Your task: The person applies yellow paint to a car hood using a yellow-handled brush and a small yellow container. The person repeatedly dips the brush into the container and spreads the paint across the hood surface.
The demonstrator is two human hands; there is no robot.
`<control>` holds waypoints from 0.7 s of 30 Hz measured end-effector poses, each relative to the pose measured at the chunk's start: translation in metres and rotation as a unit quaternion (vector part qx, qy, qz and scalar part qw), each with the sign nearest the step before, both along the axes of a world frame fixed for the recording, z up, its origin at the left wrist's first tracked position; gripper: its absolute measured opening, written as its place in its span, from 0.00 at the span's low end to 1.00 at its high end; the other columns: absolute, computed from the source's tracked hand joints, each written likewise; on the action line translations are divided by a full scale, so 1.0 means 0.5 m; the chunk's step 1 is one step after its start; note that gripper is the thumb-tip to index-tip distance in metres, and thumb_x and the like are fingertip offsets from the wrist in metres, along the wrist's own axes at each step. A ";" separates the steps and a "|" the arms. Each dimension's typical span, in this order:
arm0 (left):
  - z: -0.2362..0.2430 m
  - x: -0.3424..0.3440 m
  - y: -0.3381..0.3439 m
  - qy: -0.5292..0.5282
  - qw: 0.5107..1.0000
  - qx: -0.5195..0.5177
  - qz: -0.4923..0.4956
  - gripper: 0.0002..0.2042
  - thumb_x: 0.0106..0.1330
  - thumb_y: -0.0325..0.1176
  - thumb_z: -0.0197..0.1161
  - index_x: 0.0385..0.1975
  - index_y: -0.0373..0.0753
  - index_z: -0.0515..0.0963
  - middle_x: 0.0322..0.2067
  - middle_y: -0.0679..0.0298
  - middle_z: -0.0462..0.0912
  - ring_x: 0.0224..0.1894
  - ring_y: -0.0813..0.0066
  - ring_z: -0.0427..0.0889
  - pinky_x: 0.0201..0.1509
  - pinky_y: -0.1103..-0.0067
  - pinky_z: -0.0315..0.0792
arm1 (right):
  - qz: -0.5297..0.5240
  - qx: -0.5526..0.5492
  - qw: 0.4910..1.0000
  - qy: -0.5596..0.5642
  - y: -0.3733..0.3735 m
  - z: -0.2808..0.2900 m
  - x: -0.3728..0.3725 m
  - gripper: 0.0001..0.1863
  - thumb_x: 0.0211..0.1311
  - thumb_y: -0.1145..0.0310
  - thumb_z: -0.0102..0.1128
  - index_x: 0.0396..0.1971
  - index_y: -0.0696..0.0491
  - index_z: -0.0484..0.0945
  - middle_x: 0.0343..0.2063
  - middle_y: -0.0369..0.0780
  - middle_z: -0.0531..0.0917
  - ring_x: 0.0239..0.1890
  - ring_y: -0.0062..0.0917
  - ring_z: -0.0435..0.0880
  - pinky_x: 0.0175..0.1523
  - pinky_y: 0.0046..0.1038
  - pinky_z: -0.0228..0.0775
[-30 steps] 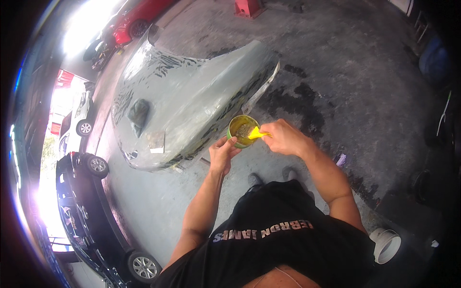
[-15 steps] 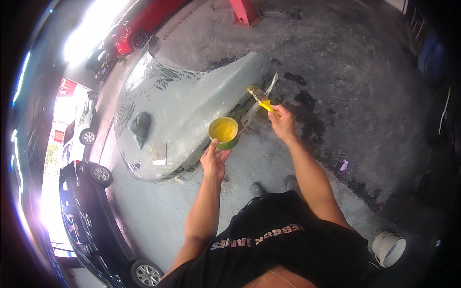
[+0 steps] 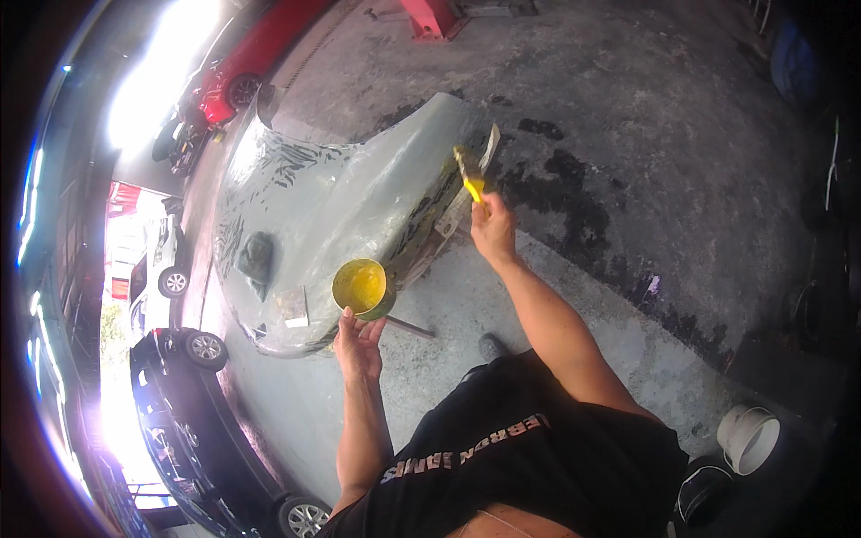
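A large, glossy grey curved panel (image 3: 359,193), like a car-body part, lies in front of me. My left hand (image 3: 360,348) is closed round the lower side of a round tin (image 3: 380,308), over the panel's near edge. Yellow paste shows inside the tilted tin. My right hand (image 3: 492,231) grips the yellow handle of a paintbrush (image 3: 472,184). The bristles are at the panel's right edge, beside a pale upright strip (image 3: 490,146); whether they touch the panel I cannot tell. On the panel's left part sit a dark grey crumpled lump (image 3: 256,256) and a flat square piece (image 3: 291,306).
Black (image 3: 202,430) and white (image 3: 168,260) cars stand at the left, a red car (image 3: 256,67) at the far left. A red post base (image 3: 430,20) rises at the back. A white bucket (image 3: 750,439) lies tipped at the lower right. Dark stains mark the floor.
My left hand has moved left with the tin, away from the brush. The right hand has shifted left and slightly up, bringing the brush further along the panel's edge. The view has turned slightly.
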State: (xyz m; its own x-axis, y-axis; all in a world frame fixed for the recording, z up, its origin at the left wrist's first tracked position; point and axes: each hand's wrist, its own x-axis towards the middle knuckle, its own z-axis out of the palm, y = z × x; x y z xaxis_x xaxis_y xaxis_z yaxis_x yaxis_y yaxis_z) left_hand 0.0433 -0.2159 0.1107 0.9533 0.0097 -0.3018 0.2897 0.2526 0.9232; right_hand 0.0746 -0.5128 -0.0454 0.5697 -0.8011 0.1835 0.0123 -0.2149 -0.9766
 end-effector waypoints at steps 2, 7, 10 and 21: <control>0.011 -0.001 -0.011 -0.001 1.000 0.002 -0.003 0.23 0.73 0.43 0.67 0.54 0.28 0.74 0.45 0.51 0.85 0.47 0.57 0.88 0.56 0.64 0.85 | -0.003 -0.003 1.000 0.002 -0.017 0.004 0.030 0.10 0.68 0.68 0.65 0.43 0.57 0.77 0.30 0.51 0.87 0.36 0.50 0.89 0.39 0.43 0.77; 0.017 0.006 -0.010 -0.007 1.000 0.003 -0.004 0.23 0.73 0.43 0.67 0.54 0.28 0.74 0.44 0.51 0.86 0.47 0.56 0.88 0.57 0.63 0.84 | 0.087 -0.027 0.995 0.035 0.083 -0.004 -0.027 0.09 0.68 0.68 0.64 0.42 0.55 0.75 0.28 0.55 0.85 0.36 0.56 0.86 0.37 0.50 0.76; 0.015 0.007 -0.008 -0.008 1.000 0.005 -0.002 0.23 0.72 0.43 0.67 0.54 0.28 0.74 0.44 0.52 0.86 0.47 0.57 0.88 0.57 0.63 0.84 | 0.171 -0.023 0.983 0.061 0.123 0.005 -0.087 0.08 0.67 0.70 0.64 0.41 0.55 0.76 0.28 0.55 0.84 0.35 0.57 0.85 0.36 0.50 0.76; 0.010 0.002 0.003 0.002 1.000 0.007 -0.012 0.23 0.72 0.42 0.68 0.55 0.27 0.74 0.44 0.50 0.86 0.47 0.56 0.88 0.56 0.62 0.85 | 0.173 -0.075 0.979 0.075 0.094 0.058 -0.067 0.09 0.66 0.71 0.64 0.42 0.56 0.76 0.28 0.54 0.85 0.35 0.55 0.86 0.35 0.49 0.76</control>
State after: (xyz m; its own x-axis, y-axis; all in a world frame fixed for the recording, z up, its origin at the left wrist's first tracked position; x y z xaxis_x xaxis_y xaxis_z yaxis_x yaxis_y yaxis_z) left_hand 0.0441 -0.2145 0.1155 0.9523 -0.0099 -0.3050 0.2988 0.2332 0.9254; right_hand 0.0412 -0.4659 -0.0163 0.8314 -0.5265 0.1780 -0.0316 -0.3645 -0.9307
